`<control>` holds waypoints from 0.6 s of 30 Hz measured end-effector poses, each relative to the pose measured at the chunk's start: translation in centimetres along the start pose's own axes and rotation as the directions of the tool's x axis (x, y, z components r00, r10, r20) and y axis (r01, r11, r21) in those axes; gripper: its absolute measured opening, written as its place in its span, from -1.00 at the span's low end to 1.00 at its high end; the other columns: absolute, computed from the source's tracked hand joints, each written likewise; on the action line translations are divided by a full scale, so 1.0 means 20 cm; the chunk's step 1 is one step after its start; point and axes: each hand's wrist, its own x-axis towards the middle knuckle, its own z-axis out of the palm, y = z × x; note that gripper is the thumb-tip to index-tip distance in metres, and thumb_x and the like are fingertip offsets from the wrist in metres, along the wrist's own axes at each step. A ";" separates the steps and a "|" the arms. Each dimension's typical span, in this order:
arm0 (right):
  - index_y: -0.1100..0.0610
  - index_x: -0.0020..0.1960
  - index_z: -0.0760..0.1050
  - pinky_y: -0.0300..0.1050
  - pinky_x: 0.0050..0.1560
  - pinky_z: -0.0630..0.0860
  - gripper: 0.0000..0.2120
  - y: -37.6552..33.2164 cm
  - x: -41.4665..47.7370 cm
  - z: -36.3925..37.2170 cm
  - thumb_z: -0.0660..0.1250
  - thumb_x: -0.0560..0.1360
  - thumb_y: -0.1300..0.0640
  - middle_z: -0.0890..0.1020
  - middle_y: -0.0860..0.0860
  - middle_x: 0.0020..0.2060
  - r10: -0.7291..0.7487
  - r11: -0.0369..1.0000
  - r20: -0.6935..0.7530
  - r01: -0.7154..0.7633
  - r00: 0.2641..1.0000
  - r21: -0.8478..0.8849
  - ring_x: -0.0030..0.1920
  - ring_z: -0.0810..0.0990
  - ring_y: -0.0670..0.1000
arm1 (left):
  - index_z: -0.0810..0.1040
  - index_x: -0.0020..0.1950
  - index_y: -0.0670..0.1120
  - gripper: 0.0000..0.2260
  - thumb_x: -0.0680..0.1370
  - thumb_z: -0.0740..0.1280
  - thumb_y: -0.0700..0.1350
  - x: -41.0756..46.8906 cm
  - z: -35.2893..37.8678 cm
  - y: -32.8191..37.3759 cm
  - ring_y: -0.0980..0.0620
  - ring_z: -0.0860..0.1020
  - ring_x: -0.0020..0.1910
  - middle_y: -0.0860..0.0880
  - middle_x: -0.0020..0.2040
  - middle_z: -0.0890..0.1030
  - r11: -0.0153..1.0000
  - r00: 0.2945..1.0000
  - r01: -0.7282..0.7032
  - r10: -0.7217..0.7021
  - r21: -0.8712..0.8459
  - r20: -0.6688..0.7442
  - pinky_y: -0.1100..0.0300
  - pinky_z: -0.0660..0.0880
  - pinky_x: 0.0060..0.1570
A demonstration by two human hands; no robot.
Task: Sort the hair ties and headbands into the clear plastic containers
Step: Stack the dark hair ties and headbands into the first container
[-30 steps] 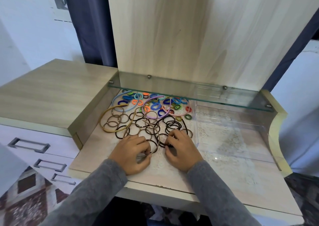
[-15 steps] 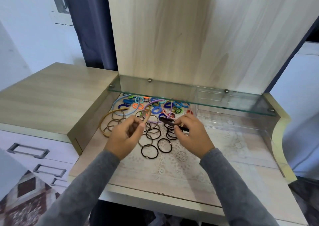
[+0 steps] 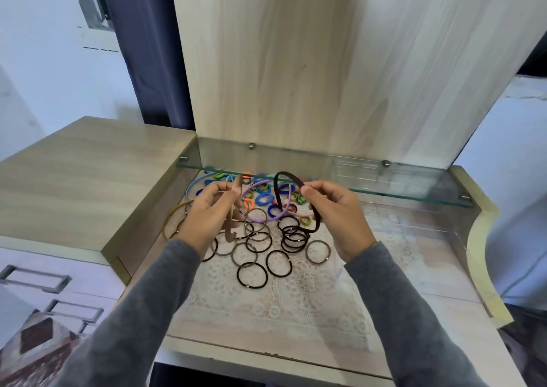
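Above the pile of hair ties (image 3: 260,240), your right hand (image 3: 336,213) pinches a black headband (image 3: 285,174) (lifted clear); your left hand (image 3: 210,213) grips a tan headband (image 3: 230,231).

The camera sits on my head and looks forward and down along my grey sleeves (image 3: 133,327) onto the dressing-table top (image 3: 414,321). It is near enough that my left hand (image 3: 207,215) and right hand (image 3: 337,212) sit in the middle of the wide-angle frame. It faces the upright wooden panel (image 3: 325,76) at the back, with the glass shelf (image 3: 414,185) crossing just beyond my hands, and its edges take in the drawer handles (image 3: 35,278) at lower left.
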 end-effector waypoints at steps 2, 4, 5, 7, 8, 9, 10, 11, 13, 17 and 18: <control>0.15 -0.13 0.63 -0.32 -0.30 0.44 -0.92 -0.02 0.01 0.03 0.37 0.50 0.19 0.62 -0.04 -0.27 0.062 0.995 0.003 -0.062 0.998 0.081 -0.34 0.52 -0.20 | 0.50 -0.06 -0.09 -0.92 0.61 0.25 -0.16 0.00 0.02 0.03 -0.04 0.63 -0.29 -0.02 -0.23 0.64 0.997 1.000 0.018 -0.018 -0.074 0.005 0.20 0.55 -0.33; 0.16 -0.11 0.63 -0.28 -0.33 0.43 -0.92 -0.03 0.01 0.06 0.36 0.50 0.21 0.62 0.01 -0.26 0.112 0.979 0.031 -0.116 0.993 0.169 -0.37 0.50 -0.18 | 0.49 -0.03 -0.11 -0.93 0.62 0.23 -0.17 0.00 0.03 0.05 -0.11 0.68 -0.19 -0.07 -0.12 0.69 0.985 0.999 0.046 -0.044 -0.167 0.018 0.15 0.61 -0.25; 0.17 -0.10 0.63 -0.27 -0.35 0.42 -0.92 -0.03 0.02 0.08 0.35 0.50 0.22 0.61 0.03 -0.26 0.128 0.971 0.047 -0.134 0.991 0.199 -0.39 0.49 -0.16 | 0.48 -0.02 -0.11 -0.93 0.62 0.22 -0.17 0.00 0.04 0.05 -0.14 0.68 -0.14 -0.09 -0.07 0.69 0.978 0.998 0.057 -0.053 -0.200 0.027 0.10 0.62 -0.18; 0.19 -0.06 0.63 -0.27 -0.36 0.41 -0.91 -0.03 0.02 0.12 0.35 0.50 0.25 0.61 0.05 -0.24 0.148 0.958 0.074 -0.161 0.986 0.236 -0.38 0.48 -0.13 | 0.45 0.01 -0.12 -0.94 0.63 0.21 -0.16 0.00 0.06 0.05 -0.15 0.68 -0.07 -0.10 0.01 0.69 0.970 0.997 0.074 -0.066 -0.231 0.042 0.05 0.62 -0.09; 0.19 -0.04 0.63 -0.27 -0.35 0.43 -0.91 -0.02 0.02 0.14 0.35 0.49 0.26 0.62 0.07 -0.21 0.148 0.957 0.088 -0.165 0.985 0.240 -0.34 0.49 -0.10 | 0.44 0.03 -0.12 -0.93 0.63 0.21 -0.15 0.00 0.07 0.05 -0.13 0.67 -0.05 -0.09 0.03 0.69 0.968 0.996 0.082 -0.072 -0.236 0.051 0.06 0.62 -0.07; 0.17 -0.04 0.63 -0.27 -0.32 0.45 -0.90 -0.01 0.02 0.16 0.35 0.49 0.26 0.63 0.08 -0.19 0.141 0.957 0.105 -0.163 0.984 0.239 -0.29 0.50 -0.08 | 0.44 0.05 -0.13 -0.92 0.63 0.20 -0.14 0.00 0.08 0.05 -0.11 0.67 -0.04 -0.08 0.04 0.69 0.967 0.995 0.088 -0.077 -0.237 0.058 0.06 0.62 -0.06; 0.15 -0.04 0.64 -0.26 -0.30 0.47 -0.89 0.00 0.02 0.18 0.35 0.49 0.27 0.64 0.08 -0.17 0.131 0.958 0.119 -0.157 0.984 0.239 -0.25 0.53 -0.07 | 0.43 0.08 -0.13 -0.91 0.63 0.21 -0.13 0.00 0.09 0.04 -0.10 0.67 -0.04 -0.06 0.04 0.69 0.966 0.995 0.094 -0.081 -0.241 0.064 0.06 0.62 -0.04; 0.14 -0.04 0.64 -0.26 -0.29 0.49 -0.88 0.00 0.01 0.20 0.35 0.49 0.28 0.65 0.07 -0.17 0.118 0.958 0.129 -0.147 0.985 0.244 -0.24 0.55 -0.08 | 0.44 0.08 -0.13 -0.90 0.63 0.21 -0.13 0.00 0.10 0.04 -0.08 0.68 -0.04 -0.04 0.03 0.69 0.964 0.994 0.099 -0.084 -0.248 0.068 0.06 0.61 -0.04; 0.18 0.01 0.64 -0.30 -0.29 0.49 -0.87 0.01 0.00 0.22 0.36 0.49 0.28 0.66 0.04 -0.18 0.089 0.964 0.130 -0.118 0.987 0.240 -0.27 0.58 -0.14 | 0.45 0.07 -0.12 -0.91 0.63 0.21 -0.13 0.00 0.11 0.03 -0.03 0.68 -0.08 -0.01 -0.02 0.70 0.963 0.995 0.096 -0.083 -0.251 0.059 0.11 0.61 -0.11; 0.14 0.05 0.63 -0.23 -0.20 0.51 -0.82 0.04 0.00 0.25 0.42 0.45 0.23 0.68 0.16 -0.12 0.060 0.981 0.108 -0.079 0.992 0.175 -0.18 0.62 -0.07 | 0.43 0.16 -0.19 -0.84 0.63 0.21 -0.14 -0.01 0.12 0.03 0.03 0.68 -0.13 0.00 -0.04 0.70 0.969 0.995 0.094 -0.084 -0.227 0.054 0.18 0.62 -0.22; 0.13 0.04 0.63 -0.16 -0.18 0.54 -0.82 0.04 0.00 0.26 0.43 0.44 0.22 0.67 0.18 -0.12 0.068 0.980 0.100 -0.085 0.993 0.182 -0.16 0.64 0.00 | 0.42 0.18 -0.21 -0.82 0.63 0.21 -0.14 -0.01 0.13 0.03 0.05 0.68 -0.15 -0.03 -0.02 0.69 0.968 0.994 0.103 -0.091 -0.229 0.059 0.19 0.62 -0.23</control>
